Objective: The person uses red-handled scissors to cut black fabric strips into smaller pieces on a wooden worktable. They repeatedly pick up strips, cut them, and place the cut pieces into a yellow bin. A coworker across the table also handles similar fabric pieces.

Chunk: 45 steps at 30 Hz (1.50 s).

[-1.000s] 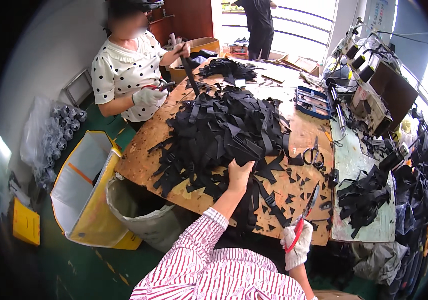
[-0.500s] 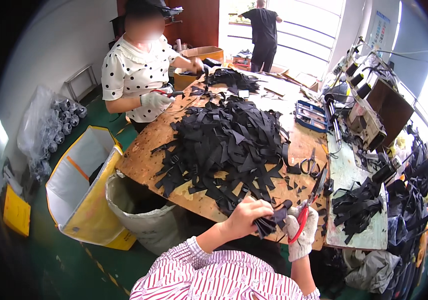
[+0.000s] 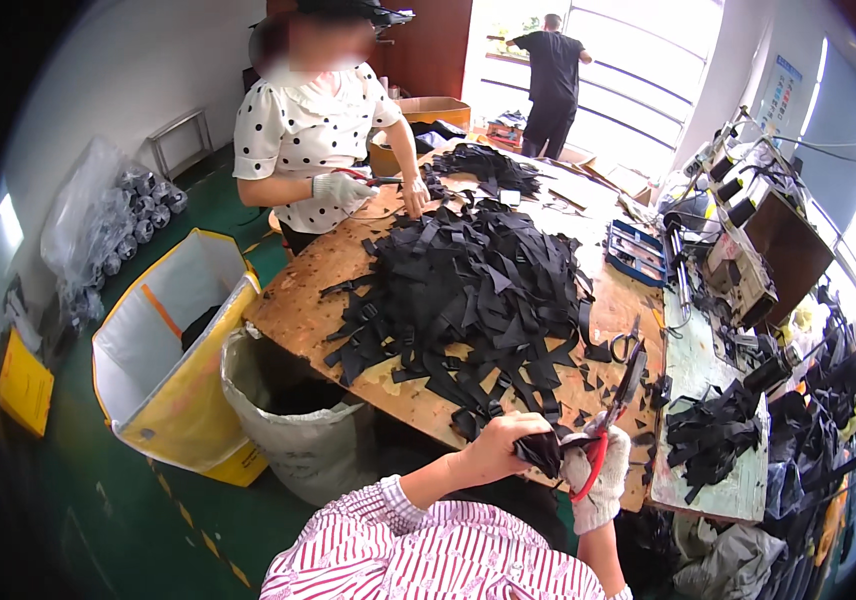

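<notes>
My left hand (image 3: 506,443) is closed on a black strap piece (image 3: 542,452) near the front edge of the wooden table (image 3: 298,300). My right hand (image 3: 600,478), in a white glove, grips red-handled scissors (image 3: 610,428) whose blades point up and away, right beside the strap piece. A big heap of black straps (image 3: 473,285) lies on the table just beyond my hands.
Across the table a person in a dotted top handles straps with a gloved hand (image 3: 340,187). A grey sack bin (image 3: 298,430) and a yellow-and-white bag (image 3: 163,350) stand at the left. Sewing machines (image 3: 738,260), a blue tray (image 3: 636,252) and spare scissors (image 3: 626,345) sit to the right.
My left hand pulled back from the heap with a strap piece and met my right hand. The scissors came up to the piece.
</notes>
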Motion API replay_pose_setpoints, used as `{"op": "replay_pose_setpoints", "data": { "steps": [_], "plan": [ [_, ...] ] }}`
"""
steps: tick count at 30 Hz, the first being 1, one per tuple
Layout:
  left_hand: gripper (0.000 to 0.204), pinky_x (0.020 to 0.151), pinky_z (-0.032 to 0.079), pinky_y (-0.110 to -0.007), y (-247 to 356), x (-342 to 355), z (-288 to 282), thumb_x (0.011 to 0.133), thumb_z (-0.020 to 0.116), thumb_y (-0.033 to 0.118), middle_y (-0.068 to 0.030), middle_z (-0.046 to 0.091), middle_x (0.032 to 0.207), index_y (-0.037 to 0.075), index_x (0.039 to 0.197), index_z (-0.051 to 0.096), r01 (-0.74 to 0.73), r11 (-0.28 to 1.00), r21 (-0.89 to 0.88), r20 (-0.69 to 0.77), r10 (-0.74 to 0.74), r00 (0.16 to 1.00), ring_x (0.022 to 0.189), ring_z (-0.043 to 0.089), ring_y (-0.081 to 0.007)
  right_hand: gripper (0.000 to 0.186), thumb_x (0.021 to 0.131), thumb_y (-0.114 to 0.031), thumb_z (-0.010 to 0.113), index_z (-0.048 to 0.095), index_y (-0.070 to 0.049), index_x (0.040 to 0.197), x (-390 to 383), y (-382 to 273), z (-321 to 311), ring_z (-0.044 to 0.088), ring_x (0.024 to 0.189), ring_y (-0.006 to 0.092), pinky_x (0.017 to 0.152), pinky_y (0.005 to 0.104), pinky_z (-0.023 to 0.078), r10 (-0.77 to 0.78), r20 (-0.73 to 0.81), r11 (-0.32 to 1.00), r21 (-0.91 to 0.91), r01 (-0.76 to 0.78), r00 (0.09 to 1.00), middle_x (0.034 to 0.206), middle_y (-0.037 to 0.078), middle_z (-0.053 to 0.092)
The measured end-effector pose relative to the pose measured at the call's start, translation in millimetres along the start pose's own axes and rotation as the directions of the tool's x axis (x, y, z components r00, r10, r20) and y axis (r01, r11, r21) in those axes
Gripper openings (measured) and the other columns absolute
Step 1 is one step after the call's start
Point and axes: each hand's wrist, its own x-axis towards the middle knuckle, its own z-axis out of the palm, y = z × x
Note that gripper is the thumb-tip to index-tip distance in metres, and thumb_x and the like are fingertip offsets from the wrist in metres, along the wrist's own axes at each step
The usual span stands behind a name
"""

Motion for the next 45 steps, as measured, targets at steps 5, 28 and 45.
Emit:
{"op": "replay_pose_setpoints", "data": {
  "steps": [5,28,45],
  "plan": [
    [0.022,0.051,0.041,-0.019,-7,-7,-3,0.08,0.066,0.004,-0.0077,0.066,0.086,-0.001,0.101,0.061,0.342,0.632,-0.695,0.041,-0.44,0.897,0.057,0.053,-0.0069,0.044,0.07,0.007,0.056,0.042,-0.007,0.11,-4,-19,-1,0.054,0.053,0.0132,0.042,0.024,0.044,0.151,-0.055,0.983,0.11,-0.145,0.987,0.077,0.006,0.049],
    [0.025,0.069,0.054,-0.034,-29,-10,3,0.078,0.062,-0.004,-0.0085,0.062,0.081,0.001,0.101,0.053,0.346,0.589,-0.73,-0.064,-0.562,0.824,0.072,0.065,-0.0222,0.036,0.077,-0.005,0.06,0.04,-0.004,0.107,-16,13,-1,0.049,0.045,0.0106,0.039,0.0231,0.041,0.098,-0.028,0.989,0.115,-0.094,0.995,0.07,0.003,0.051],
    [0.016,0.052,0.047,-0.024,-48,3,-21,0.078,0.07,0.005,-0.0056,0.063,0.074,0.001,0.092,0.062,0.448,0.672,-0.59,-0.175,-0.647,0.742,0.059,0.061,-0.014,0.055,0.074,-0.026,0.065,0.041,-0.002,0.117,-34,29,-12,0.058,0.076,0.0277,0.072,0.0352,0.046,0.313,0.353,0.912,-0.371,-0.175,0.882,0.088,0.014,0.058]
  ]
}}
